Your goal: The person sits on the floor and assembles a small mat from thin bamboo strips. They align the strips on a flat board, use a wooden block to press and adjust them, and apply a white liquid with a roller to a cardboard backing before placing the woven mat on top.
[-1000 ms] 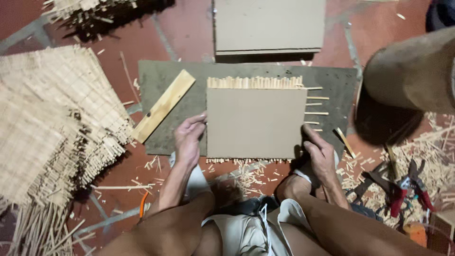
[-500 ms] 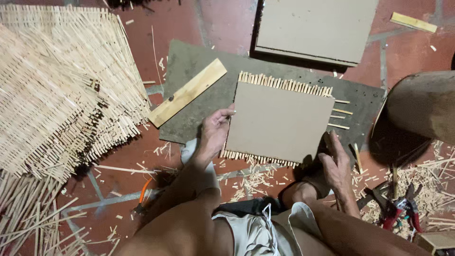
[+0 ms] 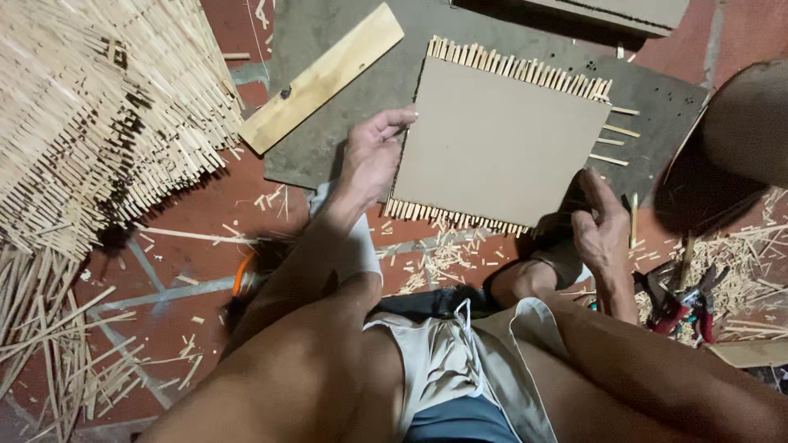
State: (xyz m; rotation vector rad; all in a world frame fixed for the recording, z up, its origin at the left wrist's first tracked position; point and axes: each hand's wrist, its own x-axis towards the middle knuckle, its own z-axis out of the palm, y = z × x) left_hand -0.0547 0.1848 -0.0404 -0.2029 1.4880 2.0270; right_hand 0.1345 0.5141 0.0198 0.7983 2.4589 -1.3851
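A square brown board lies over a row of thin bamboo sticks whose ends poke out at its far and near edges. It rests on a grey mat on the red tiled floor. My left hand grips the board's left edge with thumb on top. My right hand rests at the board's near right corner, fingers loosely curled, touching the edge. I sit on the floor with my bare knees in the foreground.
A flat wooden slat lies on the mat to the left. Stacked woven bamboo mats fill the left side, loose sticks below them. Red-handled cutters lie among shavings at right. A second board lies beyond.
The view has swung closer and to the right. My left hand has shifted up the board's left edge and taken hold of it; my right hand stays at the near right corner.
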